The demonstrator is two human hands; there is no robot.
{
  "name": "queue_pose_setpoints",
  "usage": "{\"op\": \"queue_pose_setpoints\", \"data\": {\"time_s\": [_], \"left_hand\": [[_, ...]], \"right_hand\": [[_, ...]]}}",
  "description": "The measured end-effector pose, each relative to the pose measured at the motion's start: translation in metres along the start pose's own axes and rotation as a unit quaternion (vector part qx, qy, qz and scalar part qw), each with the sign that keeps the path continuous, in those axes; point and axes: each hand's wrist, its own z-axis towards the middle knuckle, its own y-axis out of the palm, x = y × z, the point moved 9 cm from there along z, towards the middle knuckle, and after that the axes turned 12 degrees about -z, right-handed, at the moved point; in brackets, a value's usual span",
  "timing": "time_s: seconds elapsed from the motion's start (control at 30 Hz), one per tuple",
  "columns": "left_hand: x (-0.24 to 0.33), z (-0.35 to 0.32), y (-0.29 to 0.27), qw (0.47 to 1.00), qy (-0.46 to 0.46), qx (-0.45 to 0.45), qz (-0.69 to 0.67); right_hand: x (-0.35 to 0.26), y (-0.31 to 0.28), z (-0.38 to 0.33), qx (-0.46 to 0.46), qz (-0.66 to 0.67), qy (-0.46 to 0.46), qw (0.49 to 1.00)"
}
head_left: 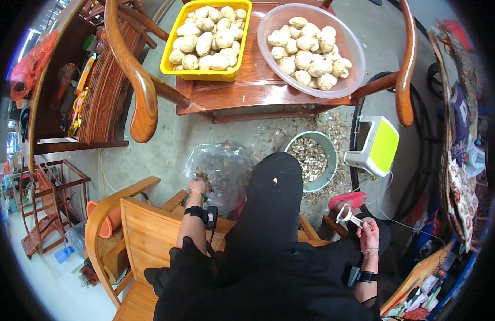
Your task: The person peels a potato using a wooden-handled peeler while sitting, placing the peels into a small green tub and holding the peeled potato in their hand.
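At four o'clock, our right hand (369, 233) grips peeler (351, 216) by handle, head free; at eight, left hand (198, 186) at plastic bag (226, 184), grasp unclear; bucket (330, 147) at three seemingly catches scraps (310, 160).

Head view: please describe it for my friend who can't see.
The right hand holds a peeler; the left hand is at a clear bag. Tubers fill a yellow basket and a bowl on a chair; a bucket holds peelings.
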Motion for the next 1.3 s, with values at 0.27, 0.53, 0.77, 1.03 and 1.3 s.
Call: {"op": "queue_pose_setpoints", "data": {"time_s": [0.27, 0.53, 0.77, 1.03, 1.3], "left_hand": [[-0.092, 0.084, 0.052, 0.971, 0.081, 0.224, -0.008], [-0.065, 0.052, 0.063, 0.979, 0.004, 0.191, -0.074], [-0.061, 0.052, 0.059, 0.975, 0.004, 0.13, -0.182], [-0.049, 0.044, 0.053, 0.912, -0.037, 0.041, -0.407], [-0.011, 0.002, 0.022, 0.806, -0.048, -0.061, -0.586]], "right_hand": [[0.008, 0.012, 0.005, -0.021, -0.002, 0.005, 1.0], [0.007, -0.005, -0.004, 0.033, -0.04, 0.048, 0.998], [0.017, 0.004, -0.002, 0.01, -0.049, 0.086, 0.995], [0.006, 0.008, 0.0, -0.014, -0.082, 0.044, 0.996], [0.002, 0.018, 0.009, -0.041, -0.067, -0.019, 0.997]]}}
